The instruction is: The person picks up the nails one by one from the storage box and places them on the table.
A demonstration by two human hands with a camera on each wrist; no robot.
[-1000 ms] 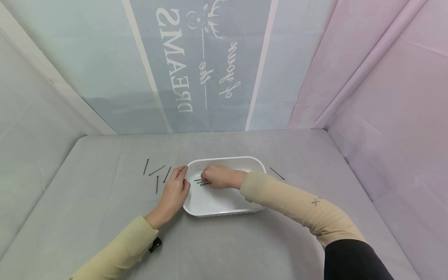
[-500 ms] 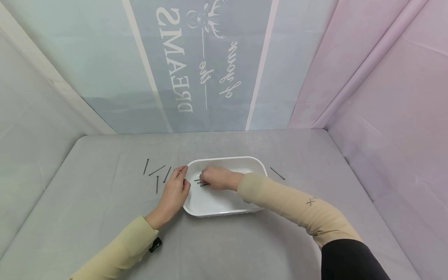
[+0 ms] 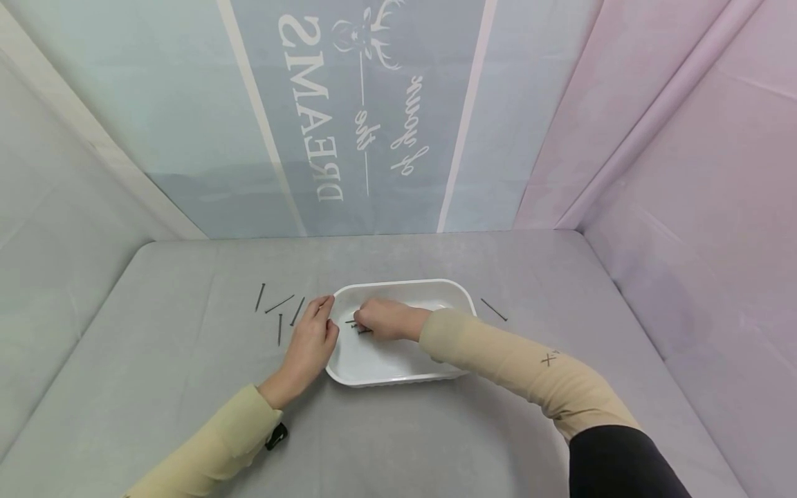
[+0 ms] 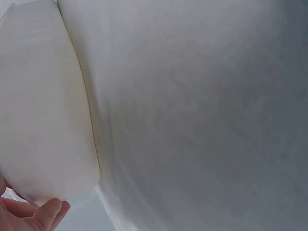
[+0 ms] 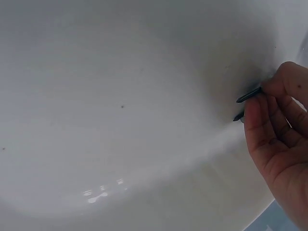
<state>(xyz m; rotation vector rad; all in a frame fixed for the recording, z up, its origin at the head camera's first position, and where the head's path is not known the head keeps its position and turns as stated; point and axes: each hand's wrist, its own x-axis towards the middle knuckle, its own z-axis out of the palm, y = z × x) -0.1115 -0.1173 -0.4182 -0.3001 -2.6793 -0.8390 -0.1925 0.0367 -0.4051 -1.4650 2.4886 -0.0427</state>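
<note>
My left hand point(image 3: 309, 346) holds the left end of a white tray point(image 3: 398, 363); in the left wrist view its thumb point(image 4: 49, 211) and fingers pinch the tray's rim. Inside the tray, toward its left end, my right hand point(image 3: 387, 319) reaches down over several dark nails point(image 3: 364, 332). In the right wrist view, thumb and fingers pinch one nail point(image 5: 249, 95), its pointed end sticking out. The tip of a second nail point(image 5: 238, 116) shows just beside the fingers; whether it is held too cannot be told. The nails' other ends are hidden by the hand.
Left of the tray, several loose nails point(image 3: 279, 329) lie on the grey cloth-covered table point(image 3: 398, 443). One more nail point(image 3: 494, 309) lies right of the tray. Printed fabric point(image 3: 373, 138) hangs behind, and fabric walls stand at both sides.
My right hand has shifted slightly left and down over the nails in the tray, and the nail nearest the front has moved a little. The left hand and tray stay put.
</note>
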